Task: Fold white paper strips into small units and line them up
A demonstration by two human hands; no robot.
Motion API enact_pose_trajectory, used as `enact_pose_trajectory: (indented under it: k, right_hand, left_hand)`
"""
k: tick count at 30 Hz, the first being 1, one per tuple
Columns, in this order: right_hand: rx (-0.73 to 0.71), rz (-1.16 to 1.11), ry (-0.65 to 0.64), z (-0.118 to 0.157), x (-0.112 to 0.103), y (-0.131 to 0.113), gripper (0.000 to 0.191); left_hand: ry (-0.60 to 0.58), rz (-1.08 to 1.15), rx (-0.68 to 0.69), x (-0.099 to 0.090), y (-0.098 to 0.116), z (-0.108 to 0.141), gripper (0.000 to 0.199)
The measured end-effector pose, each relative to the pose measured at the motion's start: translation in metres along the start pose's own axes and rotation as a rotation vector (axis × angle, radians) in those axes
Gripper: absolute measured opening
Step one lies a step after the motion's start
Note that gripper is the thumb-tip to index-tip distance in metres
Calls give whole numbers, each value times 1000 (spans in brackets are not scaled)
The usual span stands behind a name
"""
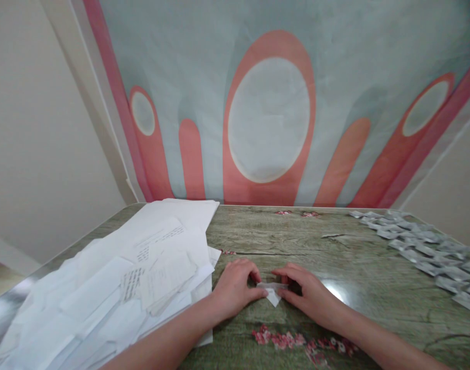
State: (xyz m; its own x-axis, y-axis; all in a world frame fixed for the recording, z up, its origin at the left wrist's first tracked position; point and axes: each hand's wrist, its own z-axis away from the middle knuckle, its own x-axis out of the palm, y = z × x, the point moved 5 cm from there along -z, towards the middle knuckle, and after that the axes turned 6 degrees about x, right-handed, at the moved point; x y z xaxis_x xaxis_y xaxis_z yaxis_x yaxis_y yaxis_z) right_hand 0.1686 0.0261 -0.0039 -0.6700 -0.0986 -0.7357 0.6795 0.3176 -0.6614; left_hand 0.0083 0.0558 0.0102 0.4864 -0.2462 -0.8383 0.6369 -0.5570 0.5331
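Observation:
Near the middle of the table, a small folded piece of white paper (pixel 272 295) is held between my two hands. My left hand (pixel 238 288) pinches its left end with thumb and fingers. On the other side, my right hand (pixel 300 289) grips the right end the same way. The paper has a flat band along the top and a pointed flap hanging toward me. Just left of my left hand lies a large heap of loose paper sheets (pixel 169 282), some with printed lines.
Rows of folded paper pieces (pixel 423 246) lie at the table's right side. The wood-grain tabletop (pixel 266 236) carries printed pink flowers (pixel 283 339). Behind its far edge stands a wall covering (pixel 204 61) with orange and grey shapes.

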Motion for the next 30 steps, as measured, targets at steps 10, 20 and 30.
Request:
enact_pose_trajectory:
  k: [10, 20, 30]
  right_hand:
    - [-36, -35, 9, 1, -1, -6, 13]
    - [-168, -8, 144, 6, -11, -14, 11]
    - [-321, 338, 213, 7, -1, -10, 16]
  left_hand:
    - [-78, 211, -24, 5, 1, 0, 25]
    - [67, 164, 113, -6, 10, 0, 5]
    - [107, -182, 329, -4, 22, 7, 15]
